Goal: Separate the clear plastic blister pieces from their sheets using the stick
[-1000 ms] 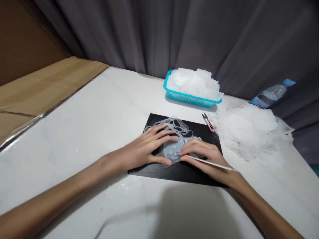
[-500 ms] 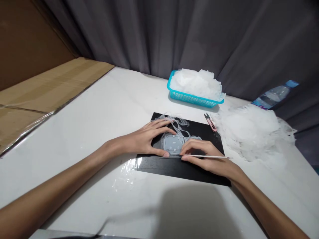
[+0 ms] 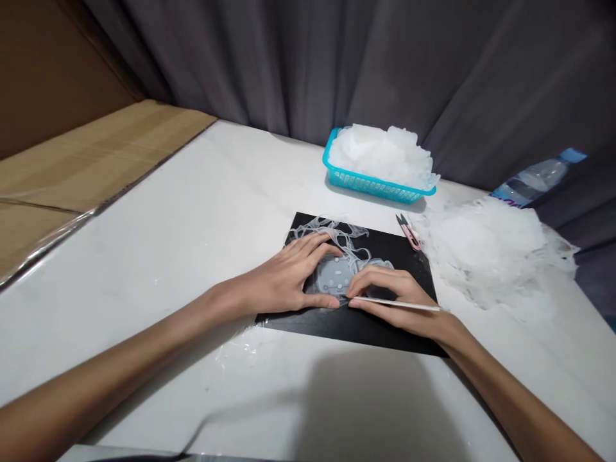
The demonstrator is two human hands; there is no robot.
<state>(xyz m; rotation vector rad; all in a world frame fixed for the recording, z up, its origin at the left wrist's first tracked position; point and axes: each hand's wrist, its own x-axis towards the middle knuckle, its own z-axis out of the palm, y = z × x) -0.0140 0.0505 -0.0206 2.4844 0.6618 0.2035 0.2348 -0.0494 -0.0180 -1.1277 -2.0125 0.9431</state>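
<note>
A translucent, rounded flat piece (image 3: 333,274) with small holes and raised marks lies on a black mat (image 3: 317,326). My left hand (image 3: 289,273) rests over its left side, fingers spread and thumb along the near edge. My right hand (image 3: 397,295) pinches a thin white stick-like tool (image 3: 404,304) at the piece's near right edge; its working tip is hidden by the fingers. Loose clear strips (image 3: 353,247) curl along the far side of the piece, partly under my left fingers.
Pink-handled thread snips (image 3: 409,233) lie at the mat's far right corner. Beyond stands a turquoise basket (image 3: 375,186) filled with white translucent pieces. A heap of clear film scraps (image 3: 495,250) and a plastic bottle (image 3: 539,181) are on the right. Cardboard (image 3: 106,151) borders the left.
My left thumb has slid right along the near edge, and the left hand covers more of the piece. The right hand keeps its pinch, with the tool's back end slightly lower.
</note>
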